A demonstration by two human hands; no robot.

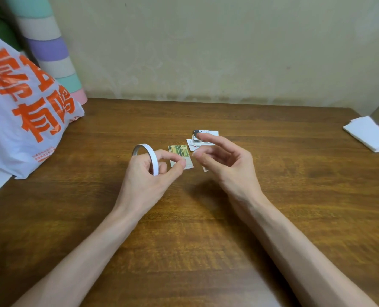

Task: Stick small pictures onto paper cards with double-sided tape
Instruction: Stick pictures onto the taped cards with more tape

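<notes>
My left hand [149, 171] grips a thin white ring of double-sided tape [147, 151], its fingers curled through the ring, thumb and forefinger pinched at its right side. Just behind that pinch a small green and yellow picture on a pale card [179, 155] lies flat on the wooden table [184, 229]. My right hand [224, 159] hovers to the right with fingers loosely curled and nothing visibly in it. Behind its fingertips lies a small pile of pictures [203, 138], partly hidden by the fingers.
A white plastic bag with orange lettering [24, 111] fills the table's left side, with a pastel striped roll [51, 52] behind it. A stack of white paper cards [370, 134] lies at the far right edge. The wall runs along the table's back.
</notes>
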